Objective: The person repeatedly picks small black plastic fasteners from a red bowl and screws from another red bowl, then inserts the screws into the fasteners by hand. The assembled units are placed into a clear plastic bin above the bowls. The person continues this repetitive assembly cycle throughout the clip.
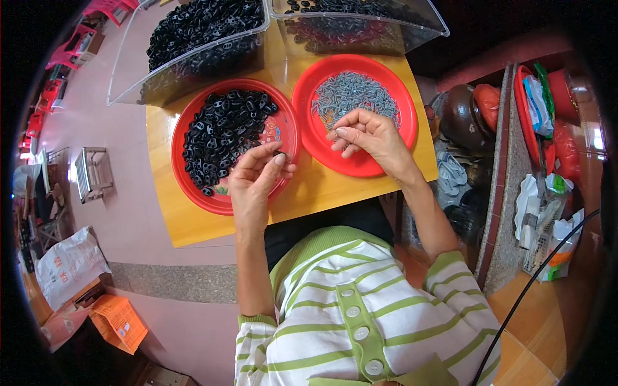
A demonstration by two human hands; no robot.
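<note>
My left hand [256, 180] hovers over the near right edge of a round red tray [179, 172]. Its thumb and fingers are pinched together, with a dark speck at the thumb tip too small to name. That tray holds a heap of small black plastic pieces [219, 132] with two holes each. Over a second red tray [404, 106], my right hand [374, 138] has its thumb pressed to the index finger. Whatever is in this pinch, if anything, cannot be made out. Small grey screw-like pieces [355, 95] lie spread in the second tray.
Both trays rest on a yellow wooden table [175, 222]. Clear plastic bins [129, 87] of black pieces stand at its far side. To the right are a brown jar [461, 116], slippers [450, 172] and a stone ledge [502, 193]. A black cable [537, 273] hangs at lower right.
</note>
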